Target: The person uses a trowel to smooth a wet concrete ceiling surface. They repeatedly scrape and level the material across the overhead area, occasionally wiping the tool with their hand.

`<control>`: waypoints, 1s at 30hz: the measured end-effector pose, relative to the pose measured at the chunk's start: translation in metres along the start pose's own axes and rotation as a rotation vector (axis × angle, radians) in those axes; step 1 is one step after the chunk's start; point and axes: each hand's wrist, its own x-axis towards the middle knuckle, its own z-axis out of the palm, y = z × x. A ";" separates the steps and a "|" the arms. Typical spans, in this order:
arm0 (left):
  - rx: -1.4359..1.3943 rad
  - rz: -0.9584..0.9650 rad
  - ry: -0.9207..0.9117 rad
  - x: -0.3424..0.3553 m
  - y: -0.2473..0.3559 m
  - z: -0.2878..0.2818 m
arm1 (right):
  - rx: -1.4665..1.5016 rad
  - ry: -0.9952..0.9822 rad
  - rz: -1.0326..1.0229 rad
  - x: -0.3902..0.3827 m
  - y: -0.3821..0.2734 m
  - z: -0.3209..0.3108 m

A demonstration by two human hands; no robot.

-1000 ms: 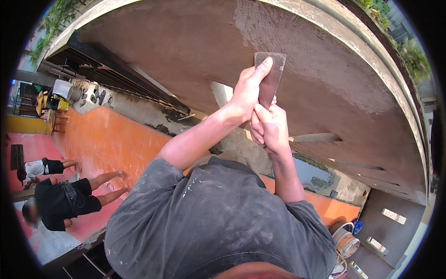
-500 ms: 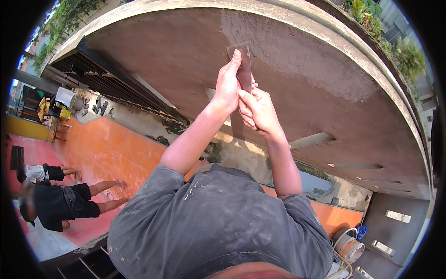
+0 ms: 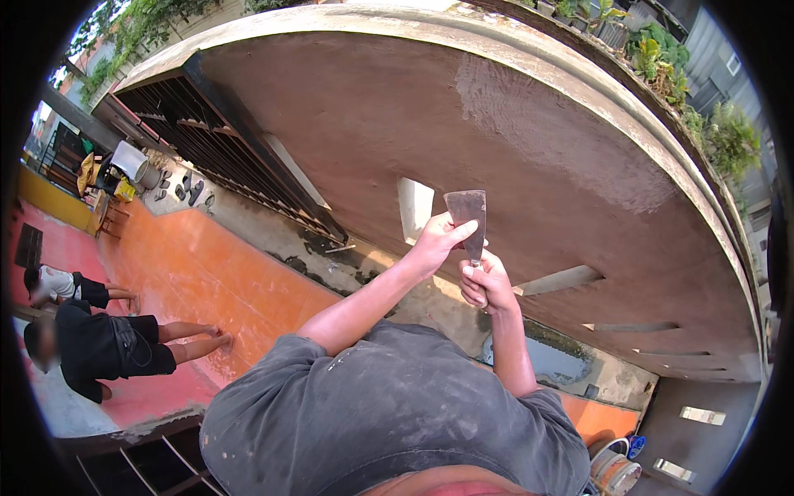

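Lower before the brown wall (image 3: 356,116) than a moment ago: left hand (image 3: 441,242) pinches scraper (image 3: 468,208) by its blade, right hand (image 3: 490,283) clamps its handle end | scraper below wall's rough patch (image 3: 554,136) | black gate (image 3: 254,150) left of wall | two people (image 3: 95,341) farther left

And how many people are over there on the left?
2: a person in black at the left, and a person in a pale top just above them in the picture. Others could be hidden.
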 end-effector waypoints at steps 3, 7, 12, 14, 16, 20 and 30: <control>0.109 0.040 0.049 -0.011 0.014 -0.010 | -0.020 0.078 -0.122 0.003 0.032 0.025; 0.075 0.113 0.053 -0.031 0.014 -0.032 | -0.005 0.047 -0.084 0.002 0.042 0.056; -0.124 0.107 0.001 -0.059 0.007 -0.054 | 0.278 -0.156 0.031 -0.003 0.052 0.067; -0.130 0.121 0.000 -0.068 0.004 -0.065 | 0.314 -0.196 0.062 -0.002 0.068 0.067; -0.125 0.143 0.049 -0.076 0.005 -0.068 | 0.360 -0.212 0.038 0.001 0.082 0.076; -0.108 0.187 0.170 -0.083 0.011 -0.064 | 0.352 -0.210 0.093 0.005 0.080 0.083; -0.153 0.321 0.130 0.003 0.015 -0.016 | 0.269 -0.312 0.106 0.028 -0.021 0.027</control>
